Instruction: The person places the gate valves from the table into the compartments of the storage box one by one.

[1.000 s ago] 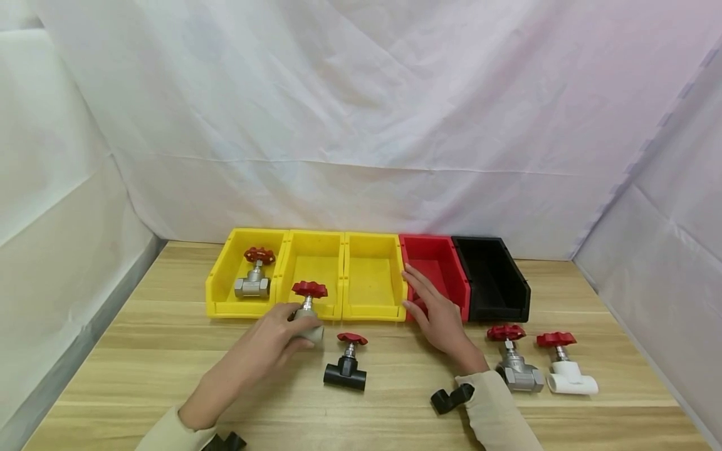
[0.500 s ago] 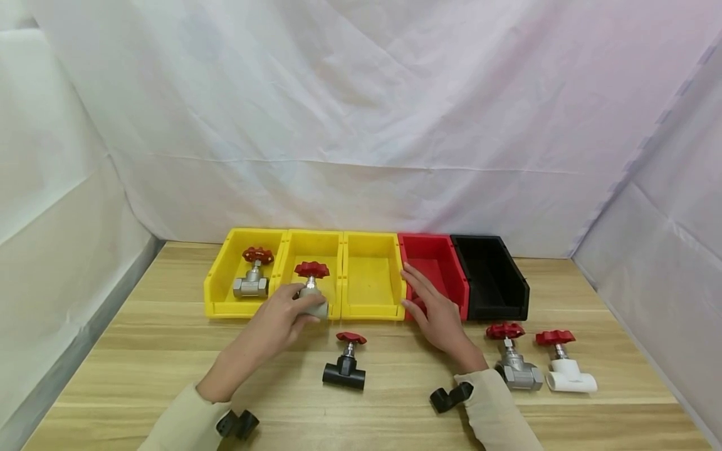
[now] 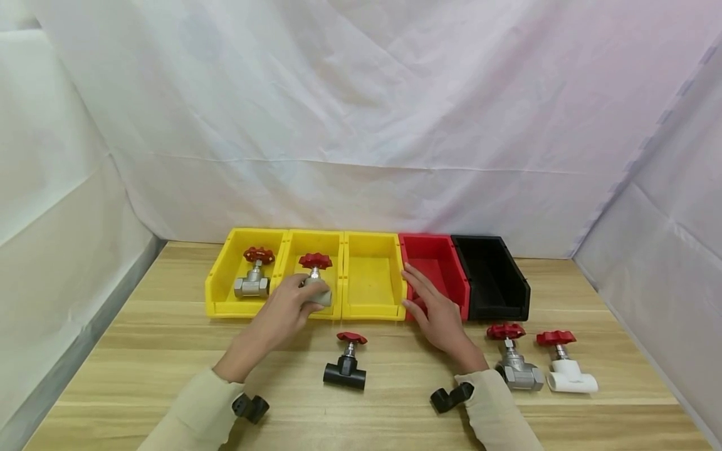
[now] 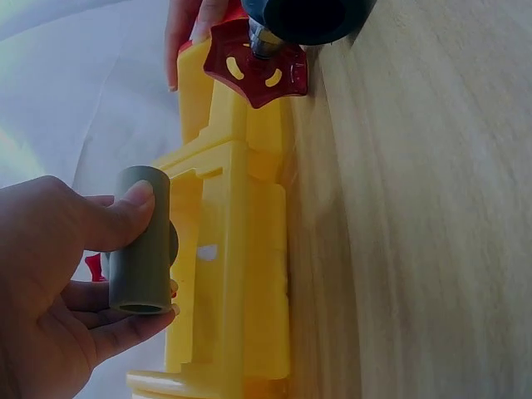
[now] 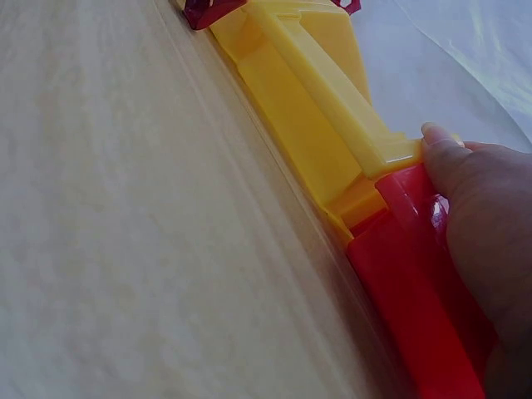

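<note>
grey valve (red handwheel uppermost) held in the left hand's grip

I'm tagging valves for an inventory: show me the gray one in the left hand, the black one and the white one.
Gray valve (image 4: 141, 268): left wrist view, on its pipe body.
Black valve (image 3: 345, 376): head view, on its pipe body.
White valve (image 3: 572, 381): head view, on its pipe body.

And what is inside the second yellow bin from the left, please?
The left hand holds a grey valve in or above this bin; I cannot tell which. Bare yellow surface shows farther back. Anything behind the hand and valve is covered.
</note>
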`<state>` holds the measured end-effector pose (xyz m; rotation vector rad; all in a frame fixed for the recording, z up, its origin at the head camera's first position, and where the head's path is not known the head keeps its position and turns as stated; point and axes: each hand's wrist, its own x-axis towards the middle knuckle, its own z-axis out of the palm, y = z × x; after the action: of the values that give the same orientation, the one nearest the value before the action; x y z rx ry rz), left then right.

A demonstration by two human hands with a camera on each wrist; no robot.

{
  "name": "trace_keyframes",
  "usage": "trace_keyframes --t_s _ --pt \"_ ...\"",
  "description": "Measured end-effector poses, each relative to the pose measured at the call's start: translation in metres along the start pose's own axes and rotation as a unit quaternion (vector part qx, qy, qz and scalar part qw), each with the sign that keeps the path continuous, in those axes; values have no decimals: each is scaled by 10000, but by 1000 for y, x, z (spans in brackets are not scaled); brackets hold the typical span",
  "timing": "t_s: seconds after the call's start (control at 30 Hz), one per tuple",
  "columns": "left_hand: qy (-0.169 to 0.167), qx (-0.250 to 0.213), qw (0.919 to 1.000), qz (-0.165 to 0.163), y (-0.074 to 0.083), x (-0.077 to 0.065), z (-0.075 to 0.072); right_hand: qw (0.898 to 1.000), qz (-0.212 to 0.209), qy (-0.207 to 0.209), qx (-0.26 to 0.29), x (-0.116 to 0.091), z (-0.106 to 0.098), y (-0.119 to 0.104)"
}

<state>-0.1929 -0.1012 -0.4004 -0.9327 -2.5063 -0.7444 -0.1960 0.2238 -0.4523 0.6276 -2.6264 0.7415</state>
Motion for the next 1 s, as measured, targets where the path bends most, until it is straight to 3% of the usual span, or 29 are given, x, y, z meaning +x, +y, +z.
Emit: trace_keyframes --t_s 0.33,0.73,1.0 --pt "128 -62 9999 -16 -6 11 11 10000 -76 38 -18 -1 0 1" --pt "-332 62 9971 -685 -12 24 19 9998 -107 140 10 -1 -1 0" --pt "-340 22 9962 -804 -17 27 27 9999 -89 56 -28 -1 0 0"
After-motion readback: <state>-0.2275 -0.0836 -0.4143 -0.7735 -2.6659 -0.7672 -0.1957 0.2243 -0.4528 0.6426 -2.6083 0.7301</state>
